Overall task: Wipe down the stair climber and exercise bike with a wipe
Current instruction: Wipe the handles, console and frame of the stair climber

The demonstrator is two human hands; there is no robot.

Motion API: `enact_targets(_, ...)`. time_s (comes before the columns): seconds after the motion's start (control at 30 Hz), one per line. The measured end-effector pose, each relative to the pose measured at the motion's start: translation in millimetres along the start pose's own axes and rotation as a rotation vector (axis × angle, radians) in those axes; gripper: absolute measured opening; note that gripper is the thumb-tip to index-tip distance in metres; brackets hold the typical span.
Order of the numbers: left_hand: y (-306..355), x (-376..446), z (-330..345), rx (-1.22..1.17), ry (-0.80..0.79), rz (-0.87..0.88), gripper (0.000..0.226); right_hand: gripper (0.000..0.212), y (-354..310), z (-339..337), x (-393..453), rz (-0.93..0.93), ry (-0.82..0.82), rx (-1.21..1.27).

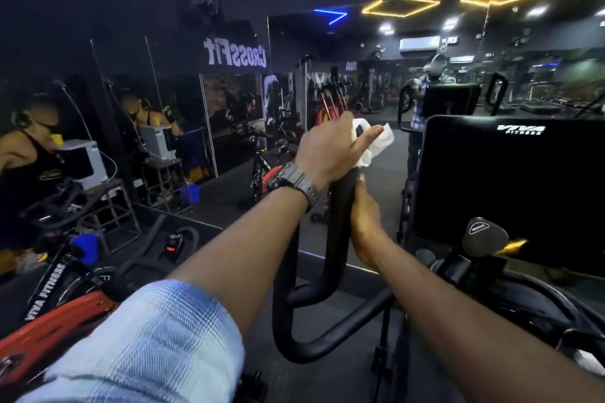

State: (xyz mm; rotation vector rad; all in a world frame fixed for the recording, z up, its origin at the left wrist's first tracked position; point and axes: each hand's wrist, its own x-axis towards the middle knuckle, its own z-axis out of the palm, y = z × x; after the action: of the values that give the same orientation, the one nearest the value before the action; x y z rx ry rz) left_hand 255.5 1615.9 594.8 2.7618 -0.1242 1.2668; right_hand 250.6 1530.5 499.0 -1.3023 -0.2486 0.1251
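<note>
A: Where's the wipe?
B: The white wipe (376, 144) is bunched under the left hand (330, 149), whose fingers curl round it at the top of the black handlebar (337, 239).
A: And the right hand?
B: The right hand (365, 222) grips the same bar just below.
A: What's around?
B: The black console (510, 180) stands close on the right; a red bike (55, 314) sits near left. A mirror wall (163, 108) runs behind, with bare floor between.
</note>
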Motion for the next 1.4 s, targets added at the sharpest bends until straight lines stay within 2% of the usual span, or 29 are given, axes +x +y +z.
enact_targets(0.2,-45,-41,19,-0.115,0.155,0.126,0.049,0.066,0,0,-1,0.0,0.013,-0.049)
enact_targets(0.37,-72,-59,29,-0.061,0.108,0.138,0.053,0.067,1,-1,-3,0.005,0.029,-0.03)
enact_targets(0.47,-62,-41,18,-0.047,0.131,0.193,0.058,0.066,1,0,-3,0.009,0.048,-0.048)
enact_targets(0.6,-26,-16,6,-0.138,0.046,0.228,0.063,0.059,3,4,-5,-0.026,0.096,-0.073)
enact_targets(0.7,-25,-20,18,-0.055,0.128,0.241,0.053,0.06,1,3,-7,-0.023,0.094,-0.083)
enact_targets(0.83,-42,-38,31,-0.031,0.262,0.178,0.042,0.059,0,0,-7,-0.006,0.075,-0.081)
enact_targets(0.93,-60,-60,37,-0.126,0.226,0.036,0.042,0.056,0,0,-7,-0.004,0.061,-0.049)
enact_targets(1.07,-66,-96,45,-0.425,0.184,-0.27,0.031,0.059,-3,4,-8,0.022,0.07,-0.026)
enact_targets(1.13,-62,-96,38,-0.478,0.158,-0.337,0.024,0.06,-5,5,-9,0.034,0.083,-0.028)
enact_targets(1.3,-45,-48,14,-0.4,0.088,-0.297,0.038,0.061,-6,12,-13,0.023,0.131,-0.048)
enact_targets(1.4,-38,-45,22,-0.328,0.172,-0.246,0.038,0.063,-3,11,-14,0.003,0.135,-0.044)
